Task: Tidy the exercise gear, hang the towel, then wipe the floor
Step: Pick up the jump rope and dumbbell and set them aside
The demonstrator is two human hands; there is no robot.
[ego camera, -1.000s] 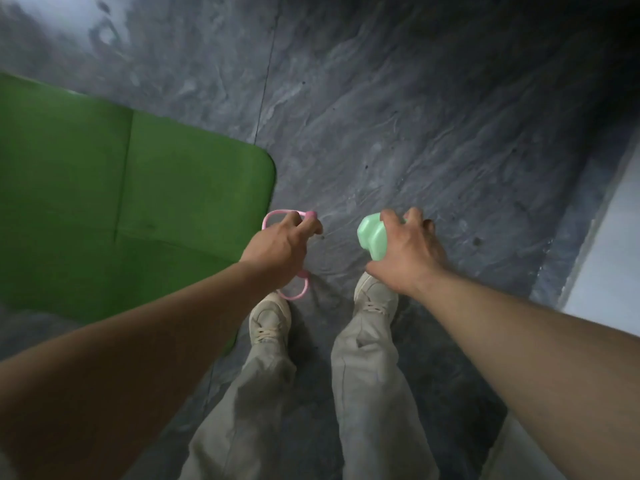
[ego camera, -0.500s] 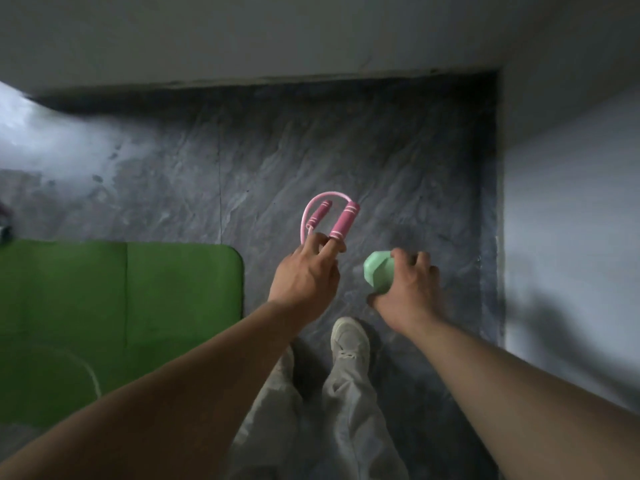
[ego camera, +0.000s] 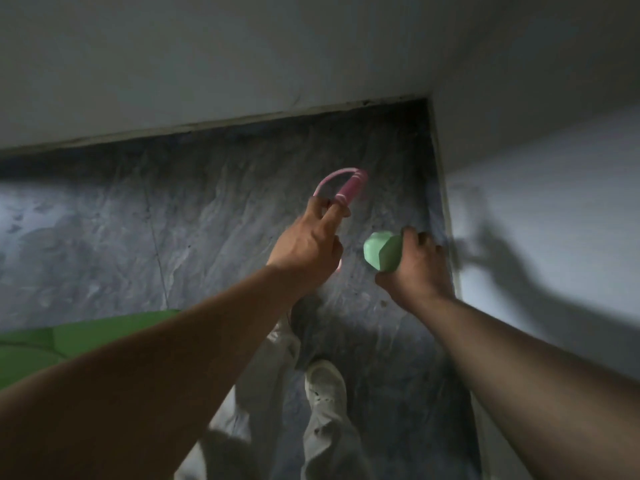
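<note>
My left hand (ego camera: 306, 245) holds a pink skipping rope (ego camera: 348, 188); a pink handle with white bands and a loop of cord stick out above my fingers. To its right, my right hand (ego camera: 417, 268) grips a mint-green dumbbell (ego camera: 381, 252), whose faceted end points left. Both hands are held out in front of me above the grey marbled floor (ego camera: 207, 220). A corner of the green exercise mat (ego camera: 59, 341) lies on the floor at the lower left, partly hidden by my left forearm. No towel is in view.
A pale wall (ego camera: 242, 57) runs across ahead and meets a second pale wall (ego camera: 554, 220) on the right, forming a corner of the room. My legs in light trousers and a white shoe (ego camera: 325, 379) are below my hands.
I have walked toward the room corner with both items in hand. The mat has slid to the lower left of the view, and the walls now fill the top and right.
</note>
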